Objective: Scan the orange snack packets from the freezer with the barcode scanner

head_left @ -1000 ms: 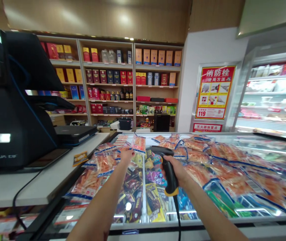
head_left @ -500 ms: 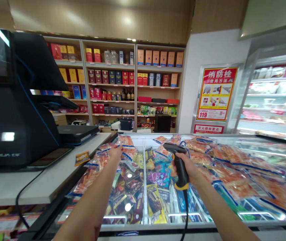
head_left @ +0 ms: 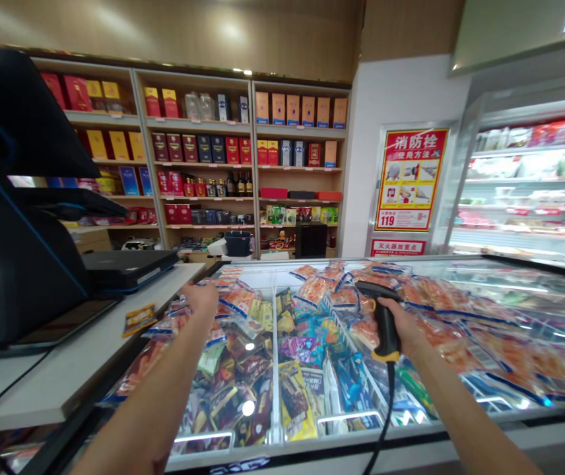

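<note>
Shelves [head_left: 302, 132] hold coloured boxes [head_left: 307, 112]; a red poster [head_left: 411, 180] hangs alongside; a black terminal [head_left: 20, 254] stands on a counter [head_left: 30, 389].

Freezer [head_left: 342, 441], glass-topped, with white central bar [head_left: 276, 356]: main carrier. On glass, right side: many clear packets [head_left: 480, 336] with blue edges and orange-pink contents, lying flat, overlapping, some near rear rim. Left side: smaller group of similar packets, overlapping, along edge next to counter [head_left: 77, 369]. Counter, white-topped, at far left: black terminal [head_left: 20, 264]; dark flat slab [head_left: 65, 322] at its foot; black flat device [head_left: 129, 267] toward rear; small yellow-brown sachet [head_left: 138, 319] near right edge.
</note>
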Action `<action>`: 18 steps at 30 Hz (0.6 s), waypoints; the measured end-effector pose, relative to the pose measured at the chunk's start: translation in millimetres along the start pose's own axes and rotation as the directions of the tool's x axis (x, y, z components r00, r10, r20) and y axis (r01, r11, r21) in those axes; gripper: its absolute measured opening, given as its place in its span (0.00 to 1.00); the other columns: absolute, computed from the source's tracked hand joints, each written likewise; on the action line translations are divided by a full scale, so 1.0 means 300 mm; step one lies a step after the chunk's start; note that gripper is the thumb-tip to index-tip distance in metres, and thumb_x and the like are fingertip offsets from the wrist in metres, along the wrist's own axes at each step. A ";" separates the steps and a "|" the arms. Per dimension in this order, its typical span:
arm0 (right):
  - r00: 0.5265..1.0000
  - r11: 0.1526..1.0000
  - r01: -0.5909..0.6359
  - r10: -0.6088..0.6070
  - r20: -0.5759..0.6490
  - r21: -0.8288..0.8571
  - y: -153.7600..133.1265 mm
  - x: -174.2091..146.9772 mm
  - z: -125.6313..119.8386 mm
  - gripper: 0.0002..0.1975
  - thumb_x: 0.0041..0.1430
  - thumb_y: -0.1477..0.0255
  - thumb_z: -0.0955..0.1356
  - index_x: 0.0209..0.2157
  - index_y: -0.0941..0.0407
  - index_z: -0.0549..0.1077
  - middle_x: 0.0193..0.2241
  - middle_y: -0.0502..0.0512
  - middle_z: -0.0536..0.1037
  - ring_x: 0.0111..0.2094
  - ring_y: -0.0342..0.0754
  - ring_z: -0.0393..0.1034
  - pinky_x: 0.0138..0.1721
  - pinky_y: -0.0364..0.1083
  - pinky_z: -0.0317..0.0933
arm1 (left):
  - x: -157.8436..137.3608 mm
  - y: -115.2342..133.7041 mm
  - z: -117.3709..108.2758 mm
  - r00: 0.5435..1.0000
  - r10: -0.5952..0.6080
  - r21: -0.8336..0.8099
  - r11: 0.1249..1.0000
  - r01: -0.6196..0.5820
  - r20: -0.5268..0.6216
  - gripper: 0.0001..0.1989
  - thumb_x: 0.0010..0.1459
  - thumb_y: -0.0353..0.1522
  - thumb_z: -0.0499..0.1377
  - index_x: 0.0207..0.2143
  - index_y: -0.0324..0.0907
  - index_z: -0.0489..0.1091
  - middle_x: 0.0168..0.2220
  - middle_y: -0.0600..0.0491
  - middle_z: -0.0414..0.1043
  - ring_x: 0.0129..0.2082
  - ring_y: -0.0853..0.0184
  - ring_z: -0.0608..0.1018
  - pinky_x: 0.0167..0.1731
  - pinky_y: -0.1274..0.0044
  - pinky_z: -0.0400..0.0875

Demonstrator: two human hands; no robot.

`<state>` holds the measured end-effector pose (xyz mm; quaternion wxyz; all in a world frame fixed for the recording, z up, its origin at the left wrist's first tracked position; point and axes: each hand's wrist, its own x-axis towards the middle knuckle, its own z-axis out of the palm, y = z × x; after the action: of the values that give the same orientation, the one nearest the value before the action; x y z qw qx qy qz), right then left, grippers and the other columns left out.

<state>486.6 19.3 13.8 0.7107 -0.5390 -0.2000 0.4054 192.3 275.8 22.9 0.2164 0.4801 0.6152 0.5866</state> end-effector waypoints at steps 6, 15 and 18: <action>0.997 0.999 0.015 -0.017 -0.074 -0.030 -0.015 0.013 -0.107 0.10 0.47 0.66 0.62 0.19 0.57 0.63 0.12 0.50 0.68 0.11 0.40 0.59 0.12 0.39 0.54 | -0.135 0.059 0.120 0.989 0.119 0.040 0.992 -0.123 0.082 0.20 0.50 0.28 0.54 0.47 0.38 0.58 0.45 0.47 0.63 0.45 0.64 0.67 0.44 0.71 0.60; 0.994 0.999 0.015 -0.019 -0.103 -0.039 -0.001 0.023 -0.156 0.12 0.47 0.65 0.62 0.18 0.58 0.62 0.11 0.49 0.66 0.10 0.39 0.58 0.11 0.39 0.52 | -0.414 0.004 0.393 0.812 0.117 0.158 0.956 -0.249 0.571 0.14 0.52 0.36 0.53 0.39 0.37 0.65 0.40 0.49 0.67 0.39 0.66 0.70 0.40 0.68 0.63; 0.991 0.998 0.049 -0.054 -0.122 -0.042 -0.006 0.015 -0.157 0.11 0.47 0.66 0.63 0.18 0.58 0.63 0.10 0.48 0.66 0.10 0.38 0.58 0.10 0.38 0.52 | -0.454 0.005 0.435 0.785 0.109 0.186 0.943 -0.276 0.610 0.18 0.48 0.36 0.56 0.41 0.36 0.64 0.42 0.45 0.68 0.43 0.62 0.69 0.41 0.68 0.61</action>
<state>524.0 -5.7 -1.1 0.7211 -0.5715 -0.1774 0.3490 361.6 227.7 -44.6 0.2692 0.7239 0.5371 0.3392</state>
